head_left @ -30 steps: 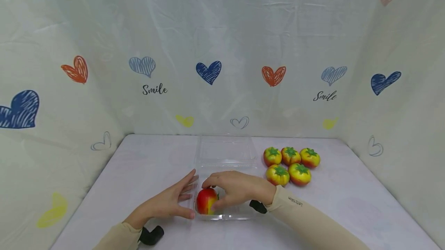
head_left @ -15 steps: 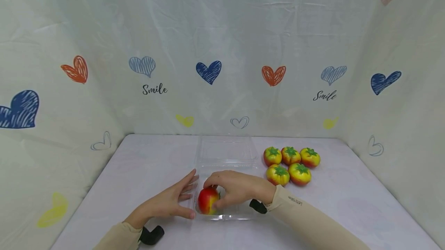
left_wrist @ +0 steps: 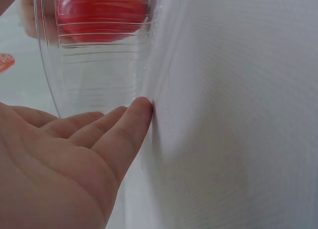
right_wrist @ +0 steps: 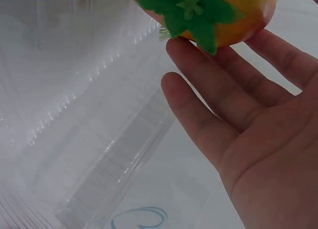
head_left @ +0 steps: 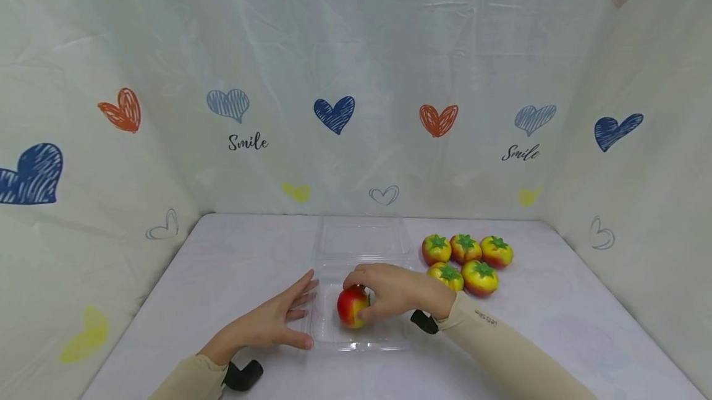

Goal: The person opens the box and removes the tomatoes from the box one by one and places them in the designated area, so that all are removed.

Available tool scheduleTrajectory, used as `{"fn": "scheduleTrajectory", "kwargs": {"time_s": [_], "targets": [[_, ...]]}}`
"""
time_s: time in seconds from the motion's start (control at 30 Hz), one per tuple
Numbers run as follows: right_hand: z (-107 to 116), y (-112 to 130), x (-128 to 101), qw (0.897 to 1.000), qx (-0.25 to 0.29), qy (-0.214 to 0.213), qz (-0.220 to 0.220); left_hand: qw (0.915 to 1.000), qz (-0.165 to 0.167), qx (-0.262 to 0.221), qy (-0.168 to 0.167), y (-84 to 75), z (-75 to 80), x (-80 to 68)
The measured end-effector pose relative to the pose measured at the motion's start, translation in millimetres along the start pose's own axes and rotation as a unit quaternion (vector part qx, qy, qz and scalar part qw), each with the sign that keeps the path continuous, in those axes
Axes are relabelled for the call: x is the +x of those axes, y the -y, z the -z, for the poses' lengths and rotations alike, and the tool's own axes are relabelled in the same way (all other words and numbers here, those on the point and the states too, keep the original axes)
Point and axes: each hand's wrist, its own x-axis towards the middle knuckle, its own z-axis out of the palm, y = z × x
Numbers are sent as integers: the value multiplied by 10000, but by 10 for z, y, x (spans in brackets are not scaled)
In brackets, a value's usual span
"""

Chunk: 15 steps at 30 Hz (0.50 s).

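Observation:
My right hand (head_left: 392,292) pinches a red-and-yellow persimmon (head_left: 353,306) inside the base of a clear plastic clamshell container (head_left: 327,329). The persimmon lies tipped on its side, its green calyx (right_wrist: 191,10) turned toward the right palm in the right wrist view. Its red side (left_wrist: 102,13) shows through the container wall in the left wrist view. At the container's left side, my left hand (head_left: 269,321) stands with fingers extended and thumb spread. Its fingertips (left_wrist: 143,106) lie at the container's lower wall; whether they press on it cannot be told.
The container's lid (head_left: 361,239) lies folded back behind its base. Several more persimmons (head_left: 480,277) stand calyx up on the white table (head_left: 250,245), right of the container. A pale curtain printed with hearts (head_left: 334,117) encloses the table's back and sides.
My right hand has shifted the persimmon right and slightly away from me, off the container's left front corner. The left hand keeps its place.

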Motion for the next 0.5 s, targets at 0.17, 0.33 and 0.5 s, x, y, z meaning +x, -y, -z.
{"fn": "scheduleTrajectory", "kwargs": {"time_s": [0.17,0.33,0.5], "targets": [[-25,-10,30,10000,11,-29,71,9999,-157,-17,26,9,-3,-9],[-62,1,62,9999,126,-98,53,9998,-200,25,36,14,-2,-9],[-101,-2,97,9995,82,-201,219,9999,-90,93,1,1,5,-1]]}}
